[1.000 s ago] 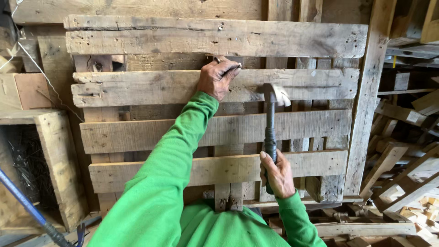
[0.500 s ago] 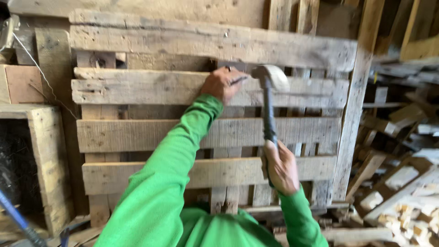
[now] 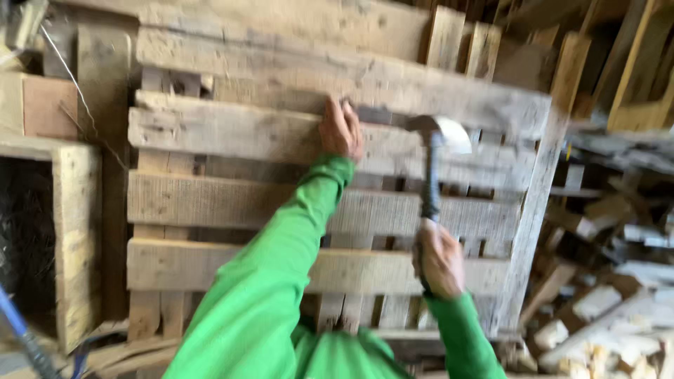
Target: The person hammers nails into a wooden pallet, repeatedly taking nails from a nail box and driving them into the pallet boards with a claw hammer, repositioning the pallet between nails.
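A weathered wooden pallet (image 3: pixel 232 203) stands upright in front of me. My left hand (image 3: pixel 341 131) is up at its second slat, fingers closed on a dark metal chisel-like tool (image 3: pixel 372 114) whose tip lies in the gap above that slat. My right hand (image 3: pixel 439 258) grips the lower end of a hammer (image 3: pixel 432 151) held upright. The hammer's head is at the level of the tool, just to its right. Both arms wear bright green sleeves. The picture is blurred by motion.
Scrap boards and broken wood (image 3: pixel 618 281) are piled at the right. A wooden box frame (image 3: pixel 70 231) stands at the left with a dark opening. More planks (image 3: pixel 449 35) lean behind the pallet. A blue bar (image 3: pixel 21 337) crosses the lower left corner.
The hammer head has swung up and left toward the tool in my left hand. My left hand stays at the same slat. The view has shifted and blurred.
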The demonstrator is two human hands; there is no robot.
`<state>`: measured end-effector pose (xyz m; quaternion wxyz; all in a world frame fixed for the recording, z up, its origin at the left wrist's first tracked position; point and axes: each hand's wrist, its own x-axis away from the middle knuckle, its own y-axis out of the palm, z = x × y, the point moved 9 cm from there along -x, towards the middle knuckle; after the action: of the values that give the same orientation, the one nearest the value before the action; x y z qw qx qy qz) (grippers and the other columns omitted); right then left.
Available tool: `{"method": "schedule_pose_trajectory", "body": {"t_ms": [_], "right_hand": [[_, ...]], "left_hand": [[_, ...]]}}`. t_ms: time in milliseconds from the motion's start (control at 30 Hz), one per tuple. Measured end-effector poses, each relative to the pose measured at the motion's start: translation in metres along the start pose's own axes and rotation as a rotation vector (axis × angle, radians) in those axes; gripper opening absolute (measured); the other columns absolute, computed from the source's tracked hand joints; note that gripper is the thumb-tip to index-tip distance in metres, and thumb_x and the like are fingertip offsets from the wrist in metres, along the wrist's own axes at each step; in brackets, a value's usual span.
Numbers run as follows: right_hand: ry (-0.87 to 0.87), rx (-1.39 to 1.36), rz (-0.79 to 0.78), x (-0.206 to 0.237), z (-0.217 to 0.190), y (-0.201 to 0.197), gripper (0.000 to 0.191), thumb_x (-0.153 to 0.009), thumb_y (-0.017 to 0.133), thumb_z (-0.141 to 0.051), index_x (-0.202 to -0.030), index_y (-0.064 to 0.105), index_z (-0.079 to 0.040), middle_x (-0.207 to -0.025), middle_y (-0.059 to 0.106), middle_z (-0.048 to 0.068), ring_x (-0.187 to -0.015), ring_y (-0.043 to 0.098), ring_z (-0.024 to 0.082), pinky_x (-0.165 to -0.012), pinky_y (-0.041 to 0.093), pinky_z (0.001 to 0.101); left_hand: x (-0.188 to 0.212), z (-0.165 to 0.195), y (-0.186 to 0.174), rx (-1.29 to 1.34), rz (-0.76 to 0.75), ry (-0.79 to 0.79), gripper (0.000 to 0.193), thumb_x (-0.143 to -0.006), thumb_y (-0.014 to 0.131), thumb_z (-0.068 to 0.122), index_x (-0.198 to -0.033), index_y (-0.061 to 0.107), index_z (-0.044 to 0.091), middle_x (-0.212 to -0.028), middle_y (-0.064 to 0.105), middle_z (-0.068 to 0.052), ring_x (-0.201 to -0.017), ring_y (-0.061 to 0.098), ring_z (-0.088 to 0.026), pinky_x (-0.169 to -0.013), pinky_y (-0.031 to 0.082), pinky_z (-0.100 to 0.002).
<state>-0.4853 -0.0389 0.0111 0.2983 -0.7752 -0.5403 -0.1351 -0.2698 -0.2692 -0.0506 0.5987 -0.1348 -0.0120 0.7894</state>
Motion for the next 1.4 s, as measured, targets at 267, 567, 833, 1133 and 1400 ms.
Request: {"method": "schedule_pose_trajectory", "body": {"t_ms": [267,567,833,1133,1400], "right_hand": [[-1.327,-0.546,0.084,0.093,-0.223,-0.116,0.042,-0.107,0.049,-0.038,-0.081,0.060,-0.006,-0.057,0.053,0.003,-0.044,0.046,0.014,-0.039,0.038,0.0327],[0.044,0.049,0.102,0.027,-0.054,-0.021,0.047,-0.103,0.049,-0.043,-0.079,0.059,-0.003,-0.058,0.054,0.006,-0.043,0.048,0.019,-0.037,0.042,0.0383],[-0.914,-0.504,0.018,0.054,-0.120,-0.036,0.047,-0.098,0.063,-0.059,-0.103,0.063,-0.012,-0.069,0.059,0.006,-0.052,0.056,0.015,-0.049,0.051,0.0314],[-0.097,-0.149,-0.045,0.045,0.011,-0.014,0.050,-0.105,0.051,-0.050,-0.084,0.056,-0.004,-0.064,0.055,0.004,-0.049,0.050,0.011,-0.043,0.042,0.0291],[-0.035,-0.149,-0.067,0.044,0.044,0.005,0.045,-0.104,0.048,-0.047,-0.088,0.055,-0.005,-0.063,0.055,0.003,-0.046,0.051,0.012,-0.040,0.042,0.0292]], "left_hand": [[-0.005,0.005,-0.008,-0.010,0.032,0.038,0.027,-0.103,0.046,0.002,-0.128,0.057,0.002,-0.099,0.064,-0.022,-0.087,0.066,-0.037,-0.081,0.056,-0.044],[-0.011,-0.007,-0.010,-0.054,0.158,0.001,0.027,-0.110,0.052,0.012,-0.132,0.052,-0.004,-0.108,0.068,-0.023,-0.090,0.069,-0.034,-0.078,0.056,-0.038],[-0.002,-0.007,-0.004,0.132,0.188,0.161,0.013,-0.096,0.072,0.006,-0.106,0.074,-0.001,-0.094,0.070,-0.015,-0.086,0.069,-0.022,-0.076,0.057,-0.031],[-0.005,0.004,-0.019,0.096,0.054,-0.032,0.018,-0.088,0.081,0.016,-0.100,0.075,0.004,-0.089,0.077,-0.013,-0.082,0.075,-0.021,-0.074,0.061,-0.035],[0.020,0.042,-0.057,-0.335,-0.239,0.040,0.018,-0.093,0.075,0.022,-0.094,0.072,0.004,-0.083,0.072,-0.017,-0.077,0.069,-0.032,-0.068,0.055,-0.049]]}}
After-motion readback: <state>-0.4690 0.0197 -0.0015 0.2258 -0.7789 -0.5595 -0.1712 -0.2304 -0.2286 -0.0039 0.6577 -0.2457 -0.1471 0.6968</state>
